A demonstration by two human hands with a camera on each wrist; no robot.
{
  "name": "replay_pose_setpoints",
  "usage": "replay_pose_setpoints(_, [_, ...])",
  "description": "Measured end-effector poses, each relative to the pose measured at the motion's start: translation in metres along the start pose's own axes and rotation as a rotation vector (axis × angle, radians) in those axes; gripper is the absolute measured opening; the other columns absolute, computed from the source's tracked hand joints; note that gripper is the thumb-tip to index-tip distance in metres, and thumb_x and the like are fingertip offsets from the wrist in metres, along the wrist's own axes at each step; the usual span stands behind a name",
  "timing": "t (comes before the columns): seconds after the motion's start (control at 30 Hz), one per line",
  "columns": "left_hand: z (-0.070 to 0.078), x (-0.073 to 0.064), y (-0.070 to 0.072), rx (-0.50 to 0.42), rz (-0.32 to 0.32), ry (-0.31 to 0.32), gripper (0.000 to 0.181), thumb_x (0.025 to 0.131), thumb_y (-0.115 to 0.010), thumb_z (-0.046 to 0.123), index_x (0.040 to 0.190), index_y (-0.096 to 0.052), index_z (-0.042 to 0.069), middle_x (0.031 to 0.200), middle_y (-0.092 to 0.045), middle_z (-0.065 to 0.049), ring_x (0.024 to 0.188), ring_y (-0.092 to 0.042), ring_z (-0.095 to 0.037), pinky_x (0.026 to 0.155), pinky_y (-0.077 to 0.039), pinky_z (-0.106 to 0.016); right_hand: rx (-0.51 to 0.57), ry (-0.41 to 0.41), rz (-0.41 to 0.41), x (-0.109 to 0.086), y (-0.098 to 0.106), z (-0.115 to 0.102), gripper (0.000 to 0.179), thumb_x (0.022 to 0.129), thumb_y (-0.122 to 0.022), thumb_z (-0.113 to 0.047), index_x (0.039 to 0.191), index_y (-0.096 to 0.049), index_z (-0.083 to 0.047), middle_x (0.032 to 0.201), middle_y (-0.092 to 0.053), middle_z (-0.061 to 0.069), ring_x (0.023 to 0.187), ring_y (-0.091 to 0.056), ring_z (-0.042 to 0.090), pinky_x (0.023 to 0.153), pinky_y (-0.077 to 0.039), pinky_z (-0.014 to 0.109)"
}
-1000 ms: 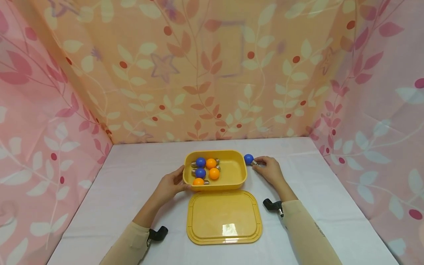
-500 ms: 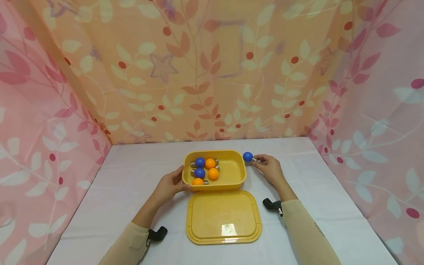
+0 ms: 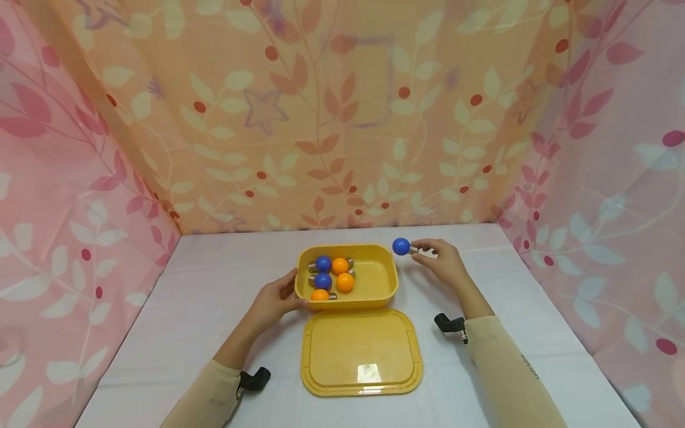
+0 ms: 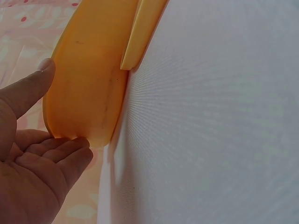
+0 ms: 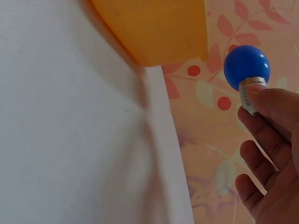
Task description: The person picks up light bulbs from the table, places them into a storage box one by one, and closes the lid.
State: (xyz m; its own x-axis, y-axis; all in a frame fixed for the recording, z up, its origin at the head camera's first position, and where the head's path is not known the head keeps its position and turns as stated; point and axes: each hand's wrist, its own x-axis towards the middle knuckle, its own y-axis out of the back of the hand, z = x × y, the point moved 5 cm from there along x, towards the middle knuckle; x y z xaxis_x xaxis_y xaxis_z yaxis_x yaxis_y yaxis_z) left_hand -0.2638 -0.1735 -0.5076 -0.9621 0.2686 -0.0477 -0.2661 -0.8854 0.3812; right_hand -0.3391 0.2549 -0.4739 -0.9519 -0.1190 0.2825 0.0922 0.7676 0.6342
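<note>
My right hand (image 3: 440, 261) pinches a blue light bulb (image 3: 401, 246) by its metal screw base, just beyond the right end of a yellow plastic box (image 3: 382, 279). In the right wrist view the blue glass (image 5: 246, 66) points up, with the thumb and index finger on the base. My left hand (image 3: 274, 300) holds the box's left end; in the left wrist view its thumb lies at the rim and its fingers press the end wall (image 4: 86, 112). Inside the box, toward the left, lie two blue bulbs (image 3: 323, 264) and three orange bulbs (image 3: 345, 282).
A yellow lid (image 3: 361, 351) lies flat in front of the box, close against it. White cloth (image 3: 214, 261) covers the table. Patterned fabric walls (image 3: 342, 148) stand at the back and both sides. Each wrist carries a black camera mount (image 3: 449, 323).
The right hand has raised the blue bulb off the tablecloth beside the box. The left hand, the box and the lid have stayed in place.
</note>
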Motion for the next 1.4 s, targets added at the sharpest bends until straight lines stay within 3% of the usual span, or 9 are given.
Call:
replay_pose_setpoints(0.13, [-0.001,0.000,0.000,0.022,-0.002,-0.015,0.094,0.088,-0.084,0.023,0.161,-0.028,0.006,0.160,-0.042,-0.014,0.145,-0.044,-0.029,0.114,-0.043,-0.040,-0.003,0.009,-0.053,0.005,0.009,-0.009,0.035,0.091,-0.080,-0.029,0.123,-0.074,-0.016,0.114,-0.074,0.006,0.108,-0.059,0.028,0.099,-0.048,0.054])
replay_pose_setpoints(0.33, [0.000,0.001,0.000,0.038,0.002,-0.014,0.096,0.087,-0.084,0.029,0.162,-0.028,0.008,0.162,-0.039,-0.012,0.145,-0.044,-0.028,0.113,-0.044,-0.039,-0.034,0.090,-0.124,0.019,0.027,-0.031,0.035,0.091,-0.080,-0.031,0.122,-0.075,-0.016,0.117,-0.072,0.006,0.108,-0.058,0.031,0.097,-0.048,0.055])
replay_pose_setpoints(0.47, [-0.001,0.000,0.000,0.032,0.004,0.002,0.096,0.087,-0.084,0.029,0.162,-0.028,0.009,0.163,-0.038,-0.011,0.146,-0.044,-0.028,0.113,-0.044,-0.040,-0.054,0.139,-0.211,0.029,0.034,-0.049,0.032,0.090,-0.081,-0.029,0.119,-0.077,-0.017,0.116,-0.073,0.002,0.111,-0.058,0.033,0.099,-0.046,0.053])
replay_pose_setpoints(0.7, [-0.002,-0.001,0.001,0.041,0.003,-0.008,0.098,0.086,-0.084,0.033,0.162,-0.028,0.009,0.163,-0.038,-0.012,0.146,-0.044,-0.028,0.113,-0.043,-0.039,-0.127,0.235,-0.362,0.044,0.039,-0.081,0.030,0.088,-0.083,-0.028,0.118,-0.077,-0.025,0.121,-0.073,-0.002,0.114,-0.059,0.025,0.105,-0.049,0.056])
replay_pose_setpoints(0.9, [-0.002,-0.002,0.001,0.025,0.006,-0.007,0.095,0.088,-0.083,0.027,0.162,-0.028,0.008,0.163,-0.038,-0.013,0.146,-0.044,-0.028,0.113,-0.044,-0.039,-0.139,0.275,-0.472,0.053,0.035,-0.104,0.027,0.090,-0.081,-0.025,0.116,-0.076,-0.029,0.121,-0.072,-0.008,0.123,-0.059,0.022,0.111,-0.046,0.059])
replay_pose_setpoints(1.13, [-0.002,-0.001,0.001,0.020,0.007,-0.003,0.093,0.089,-0.083,0.025,0.162,-0.028,0.008,0.163,-0.037,-0.012,0.146,-0.044,-0.028,0.113,-0.043,-0.039,-0.190,0.289,-0.559,0.056,0.022,-0.128,0.025,0.090,-0.081,-0.020,0.112,-0.078,-0.032,0.117,-0.068,-0.010,0.121,-0.056,0.019,0.109,-0.049,0.053])
replay_pose_setpoints(1.4, [-0.001,0.000,0.000,0.015,0.004,0.001,0.093,0.088,-0.083,0.026,0.162,-0.029,0.009,0.163,-0.039,-0.012,0.146,-0.044,-0.029,0.113,-0.044,-0.040,-0.222,0.328,-0.668,0.056,-0.001,-0.140,0.026,0.090,-0.081,-0.017,0.111,-0.078,-0.032,0.115,-0.071,-0.015,0.119,-0.056,0.018,0.108,-0.048,0.049])
